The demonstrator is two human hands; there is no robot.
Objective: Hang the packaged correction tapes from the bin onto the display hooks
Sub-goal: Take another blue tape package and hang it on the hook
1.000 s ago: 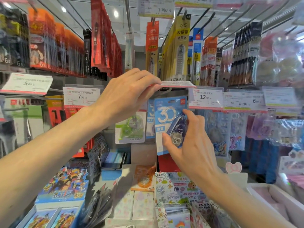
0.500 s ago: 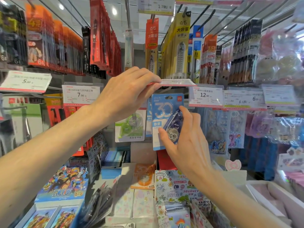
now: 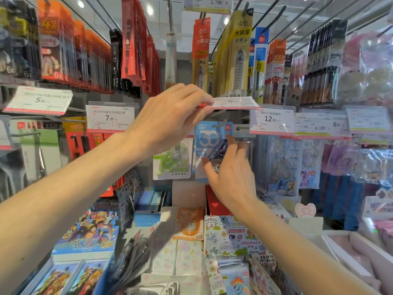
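Observation:
My left hand [image 3: 170,118] pinches a price tag flap [image 3: 234,102] and holds it lifted flat above a display hook [image 3: 221,123]. Below it my right hand [image 3: 230,173] grips a blue packaged correction tape [image 3: 207,141] marked "30", thumb at its lower front and fingers at its right edge. The card's top sits at the hook tip. A green correction tape pack [image 3: 173,160] hangs on the neighbouring hook to the left. An orange correction tape pack [image 3: 189,223] lies flat below on the shelf goods.
Price tags [image 3: 271,121] line the hook row left and right. Pen packs [image 3: 236,54] hang on the rows above. Sticker packs [image 3: 285,167] hang to the right. Boxed cards [image 3: 89,233] and notebooks [image 3: 231,237] fill the shelf below. A white tray [image 3: 348,250] stands at lower right.
My right hand has raised the blue pack up and slightly back, bringing its top to the hook under the lifted price tag. My left hand keeps the tag up.

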